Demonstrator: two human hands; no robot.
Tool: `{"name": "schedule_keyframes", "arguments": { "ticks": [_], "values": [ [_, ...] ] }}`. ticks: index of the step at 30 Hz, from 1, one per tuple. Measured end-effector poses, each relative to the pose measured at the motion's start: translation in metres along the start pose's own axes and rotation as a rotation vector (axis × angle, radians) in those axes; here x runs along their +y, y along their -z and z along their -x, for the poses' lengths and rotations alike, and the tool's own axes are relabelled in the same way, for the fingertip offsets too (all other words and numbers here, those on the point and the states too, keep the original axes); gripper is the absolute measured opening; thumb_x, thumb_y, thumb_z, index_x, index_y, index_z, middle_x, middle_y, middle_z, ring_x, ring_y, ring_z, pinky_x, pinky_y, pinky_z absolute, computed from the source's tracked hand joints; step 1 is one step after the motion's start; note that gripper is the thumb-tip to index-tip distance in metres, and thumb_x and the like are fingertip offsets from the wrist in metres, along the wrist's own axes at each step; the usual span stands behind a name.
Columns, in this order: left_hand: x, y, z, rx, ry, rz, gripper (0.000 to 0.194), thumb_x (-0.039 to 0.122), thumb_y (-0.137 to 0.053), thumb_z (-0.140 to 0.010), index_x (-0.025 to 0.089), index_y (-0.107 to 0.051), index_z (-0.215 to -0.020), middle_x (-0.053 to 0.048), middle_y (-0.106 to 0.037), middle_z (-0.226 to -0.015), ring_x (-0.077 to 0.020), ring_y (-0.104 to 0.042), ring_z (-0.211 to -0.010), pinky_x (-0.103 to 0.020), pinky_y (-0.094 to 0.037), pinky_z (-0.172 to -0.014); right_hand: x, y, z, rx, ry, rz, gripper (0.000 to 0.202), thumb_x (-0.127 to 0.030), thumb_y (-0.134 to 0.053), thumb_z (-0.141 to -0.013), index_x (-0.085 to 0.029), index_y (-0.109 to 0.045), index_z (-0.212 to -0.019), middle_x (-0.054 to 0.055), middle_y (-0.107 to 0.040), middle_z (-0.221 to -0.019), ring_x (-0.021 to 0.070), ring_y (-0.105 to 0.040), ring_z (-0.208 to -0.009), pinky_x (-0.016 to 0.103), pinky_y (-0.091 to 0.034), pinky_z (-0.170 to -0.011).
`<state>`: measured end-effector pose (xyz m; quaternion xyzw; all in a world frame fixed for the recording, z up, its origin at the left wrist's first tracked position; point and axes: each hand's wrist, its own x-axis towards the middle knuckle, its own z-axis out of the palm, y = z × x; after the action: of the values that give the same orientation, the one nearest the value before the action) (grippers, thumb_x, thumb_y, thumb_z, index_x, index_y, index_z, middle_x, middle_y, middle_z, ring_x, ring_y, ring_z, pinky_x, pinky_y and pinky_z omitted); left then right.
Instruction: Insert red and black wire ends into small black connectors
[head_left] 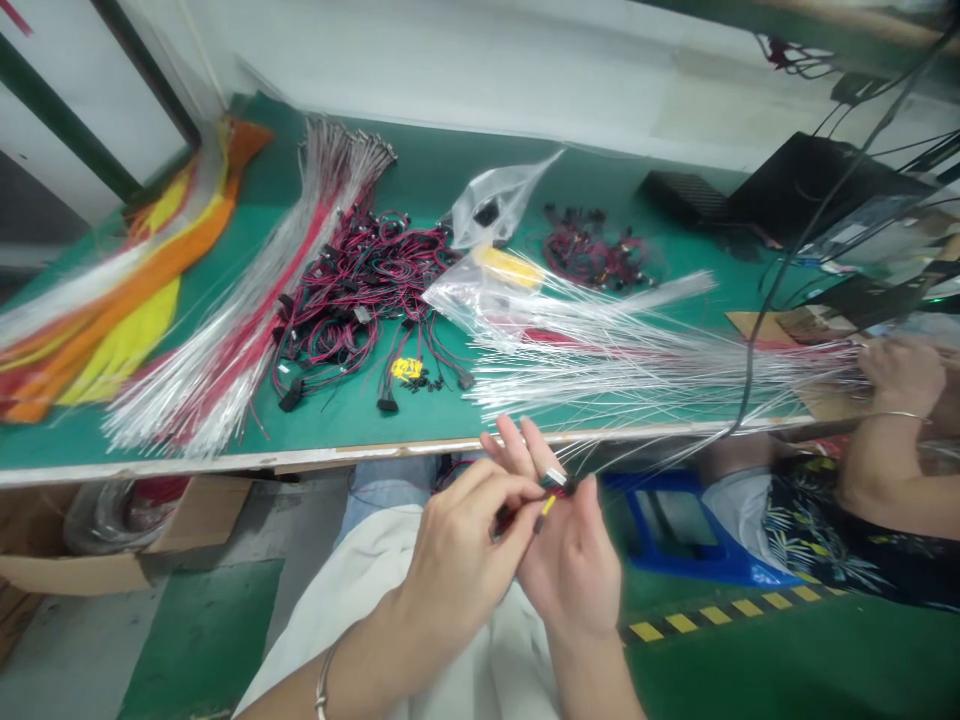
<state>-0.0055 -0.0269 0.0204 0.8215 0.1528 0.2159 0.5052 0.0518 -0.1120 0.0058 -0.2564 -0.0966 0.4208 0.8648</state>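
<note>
My left hand [465, 540] is closed in a pinch on a small yellow and black piece [547, 512] with dark wire by its fingers. Under it, palm up, lies my right hand [574, 560], its fingers curled round a black connector [556, 482] with a whitish part. Both hands are in front of the table edge, above my lap. Beyond them on the green table are small yellow pieces [406, 369] beside tiny black ones [427, 381], and a heap of red and black wire harnesses [367, 280].
White and red wire bundles lie left [225, 340] and right [637, 365], with orange and yellow wires [165, 270] far left. Plastic bags [499, 200] stand mid-table. At right, another person's hand [904, 375] holds wire ends. A cable hangs in front; a blue stool [675, 530] is below.
</note>
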Motion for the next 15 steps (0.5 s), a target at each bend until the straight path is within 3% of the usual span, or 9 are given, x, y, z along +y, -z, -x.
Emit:
{"name": "schedule_keyframes", "arguments": {
  "ticks": [5, 10, 15],
  "values": [
    [0.005, 0.005, -0.004, -0.073, 0.115, 0.066, 0.007, 0.013, -0.055, -0.077, 0.017, -0.061, -0.074, 0.002, -0.055, -0.07, -0.006, -0.042, -0.054, -0.018, -0.034, -0.051, -0.002, 0.001, 0.0, -0.052, -0.01, 0.056, 0.05, -0.05, -0.028, -0.092, -0.025, -0.044, -0.132, 0.003, -0.031, -0.143, 0.0228, -0.024, -0.133, 0.041, -0.017, -0.112],
    [0.008, 0.011, -0.006, -0.227, 0.303, 0.204, 0.008, 0.022, -0.056, -0.076, 0.016, -0.058, -0.072, 0.002, -0.055, -0.064, -0.0067, -0.042, -0.052, -0.019, -0.033, -0.048, -0.004, 0.001, 0.0, -0.077, -0.058, 0.109, 0.054, -0.051, -0.026, -0.092, -0.017, -0.058, -0.119, 0.009, -0.037, -0.139, 0.0268, -0.03, -0.13, 0.044, -0.023, -0.109],
    [0.011, 0.019, -0.008, -0.337, 0.454, 0.405, 0.012, 0.025, -0.056, -0.076, 0.014, -0.055, -0.072, 0.001, -0.054, -0.063, -0.0073, -0.043, -0.054, -0.019, -0.034, -0.05, -0.005, 0.003, 0.0, -0.136, -0.004, 0.231, 0.05, -0.05, -0.028, -0.092, -0.021, -0.06, -0.116, 0.007, -0.036, -0.14, 0.0265, -0.027, -0.132, 0.045, -0.018, -0.111]
  ]
}}
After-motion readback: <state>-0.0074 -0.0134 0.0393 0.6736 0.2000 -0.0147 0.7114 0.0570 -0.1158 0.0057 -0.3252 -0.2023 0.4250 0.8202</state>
